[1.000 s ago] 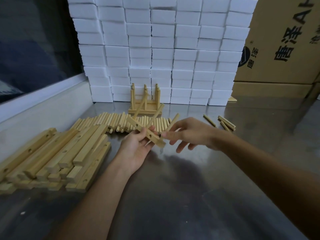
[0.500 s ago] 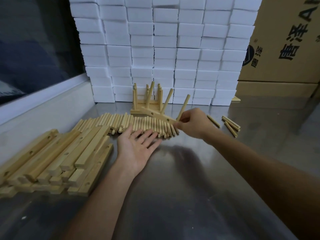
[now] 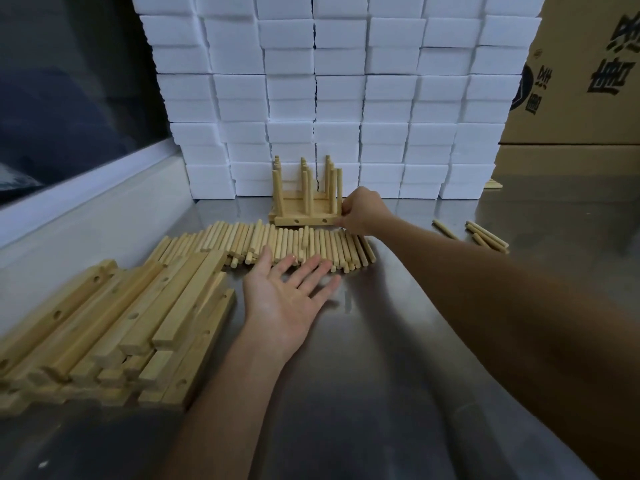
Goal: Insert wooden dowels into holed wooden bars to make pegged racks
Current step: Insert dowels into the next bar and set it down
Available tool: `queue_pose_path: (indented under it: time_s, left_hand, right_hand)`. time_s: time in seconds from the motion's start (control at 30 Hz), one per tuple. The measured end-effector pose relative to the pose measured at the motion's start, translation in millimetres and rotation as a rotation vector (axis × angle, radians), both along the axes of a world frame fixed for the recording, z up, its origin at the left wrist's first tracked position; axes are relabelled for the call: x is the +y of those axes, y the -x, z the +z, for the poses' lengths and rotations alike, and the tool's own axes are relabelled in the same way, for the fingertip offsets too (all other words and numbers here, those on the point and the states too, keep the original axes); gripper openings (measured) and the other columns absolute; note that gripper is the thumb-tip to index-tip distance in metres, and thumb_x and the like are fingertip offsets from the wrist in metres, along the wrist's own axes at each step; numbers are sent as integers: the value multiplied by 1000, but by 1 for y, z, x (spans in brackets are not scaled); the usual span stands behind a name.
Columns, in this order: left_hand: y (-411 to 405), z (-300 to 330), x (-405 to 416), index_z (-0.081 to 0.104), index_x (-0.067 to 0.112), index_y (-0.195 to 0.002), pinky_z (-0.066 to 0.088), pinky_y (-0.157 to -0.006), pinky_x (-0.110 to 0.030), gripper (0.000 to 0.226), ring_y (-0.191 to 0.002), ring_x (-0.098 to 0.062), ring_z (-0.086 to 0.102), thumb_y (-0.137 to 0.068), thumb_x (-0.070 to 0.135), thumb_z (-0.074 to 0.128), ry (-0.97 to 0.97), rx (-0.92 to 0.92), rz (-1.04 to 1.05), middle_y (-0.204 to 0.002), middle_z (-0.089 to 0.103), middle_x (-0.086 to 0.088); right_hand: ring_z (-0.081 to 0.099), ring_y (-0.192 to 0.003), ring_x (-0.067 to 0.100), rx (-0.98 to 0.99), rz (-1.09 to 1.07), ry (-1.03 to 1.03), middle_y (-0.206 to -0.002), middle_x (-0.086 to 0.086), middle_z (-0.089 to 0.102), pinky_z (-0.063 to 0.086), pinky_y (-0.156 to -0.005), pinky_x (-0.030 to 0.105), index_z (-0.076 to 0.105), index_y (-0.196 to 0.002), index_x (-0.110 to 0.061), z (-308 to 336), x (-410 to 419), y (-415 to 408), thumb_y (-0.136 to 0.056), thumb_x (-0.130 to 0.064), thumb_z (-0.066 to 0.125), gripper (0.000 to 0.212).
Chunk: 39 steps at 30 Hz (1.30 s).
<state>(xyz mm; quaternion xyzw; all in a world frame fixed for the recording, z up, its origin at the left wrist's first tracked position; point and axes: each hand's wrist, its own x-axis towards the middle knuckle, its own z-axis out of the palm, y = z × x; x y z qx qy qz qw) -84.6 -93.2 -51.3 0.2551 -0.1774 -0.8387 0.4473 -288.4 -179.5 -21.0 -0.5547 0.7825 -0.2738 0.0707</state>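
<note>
Right hand [image 3: 362,211] gripping pegged rack [image 3: 304,220] end, left hand [image 3: 289,296] flat nr dowels [image 3: 294,245]

There is only one view, from a wide-angle camera on the person's head. It looks forward and down onto the metal table [image 3: 398,341] from above the near edge, so both forearms enter from the bottom of the frame and reach away from the lens. The camera is close: the left hand [image 3: 287,296] lies near the middle of the picture, and the right hand [image 3: 362,211] is farther from the lens. The view faces the wall of white blocks [image 3: 346,98] at the back of the table. Straight lines bend toward the edges. No second view shares the scene.
</note>
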Motion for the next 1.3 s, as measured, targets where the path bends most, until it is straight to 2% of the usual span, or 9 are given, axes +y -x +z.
queue_pose_path:
  time_s: [0.1, 0.27, 0.47, 0.6, 0.77, 0.9, 1.03, 1.17, 1.3]
  left_hand:
    - [0, -1, 0, 37, 9, -145, 53, -88, -57, 60, -109, -42, 63, -100, 47, 47, 6, -9, -2, -124, 60, -27]
    - [2, -2, -2, 40, 9, -142, 54, -88, -55, 58, -103, -40, 67, -100, 47, 47, 22, -30, -4, -120, 63, -26]
    - [1, -3, -3, 43, 10, -138, 56, -85, -53, 54, -102, -39, 69, -99, 47, 48, 29, -34, -1, -119, 64, -24]
    - [1, -2, -2, 43, 9, -137, 57, -86, -52, 53, -100, -38, 70, -100, 46, 48, 38, -39, -2, -118, 65, -24]
    - [0, 0, 0, 44, 7, -136, 57, -82, -51, 54, -93, -37, 73, -99, 45, 50, 52, -44, 7, -119, 64, -25]
    - [-1, 3, 2, 46, 6, -134, 57, -79, -50, 52, -99, -38, 70, -99, 44, 51, 55, -49, -5, -120, 64, -25]
    - [-1, 3, 5, 52, 5, -128, 57, -76, -47, 46, -95, -37, 72, -99, 41, 51, 78, -64, -12, -118, 65, -23]
    - [2, 5, 10, 58, 5, -114, 60, -67, -40, 34, -76, -31, 73, -98, 34, 54, 158, -133, 18, -94, 69, -18]
    - [8, 6, 17, 63, 7, -98, 58, -58, -33, 13, -61, -21, 67, -97, 19, 57, 410, -410, 106, -75, 67, -12]
  right_hand:
    - [65, -84, 23, -20, -15, 5, -86, 10, 71, 56, -73, 34, 75, -93, -2, -8, -9, -1, -80, -31, 80, 32]
    - [68, -78, 24, -17, -89, 64, -80, 12, 72, 58, -66, 33, 73, -87, 1, -14, -17, -5, -80, -17, 74, 19]
    - [66, -81, 21, -24, -134, 69, -85, 4, 68, 59, -71, 35, 68, -92, -10, -16, -15, -12, -79, -27, 76, 22]
    - [65, -84, 23, -15, -141, 57, -90, 7, 68, 56, -71, 32, 67, -95, -9, -13, -9, -11, -83, -25, 68, 21]
    - [68, -76, 19, -8, -163, 183, -78, 2, 71, 57, -68, 32, 71, -85, -11, -5, 22, -7, -87, -22, 63, 14]
    - [65, -68, 11, -52, -154, 290, -69, -7, 67, 56, -63, 29, 70, -78, -16, -3, 66, -8, -89, -23, 63, 15]
    - [65, -65, 8, -170, -156, 401, -68, -10, 66, 54, -62, 23, 70, -80, -18, -7, 114, -14, -91, -22, 63, 13]
    - [66, -72, 11, -399, -192, 457, -75, -4, 69, 54, -69, 25, 74, -88, -14, -19, 148, -20, -92, -25, 63, 15]
    - [67, -72, 15, -577, -211, 481, -74, 0, 70, 55, -66, 24, 71, -78, -19, -34, 167, -26, -92, -22, 64, 16]
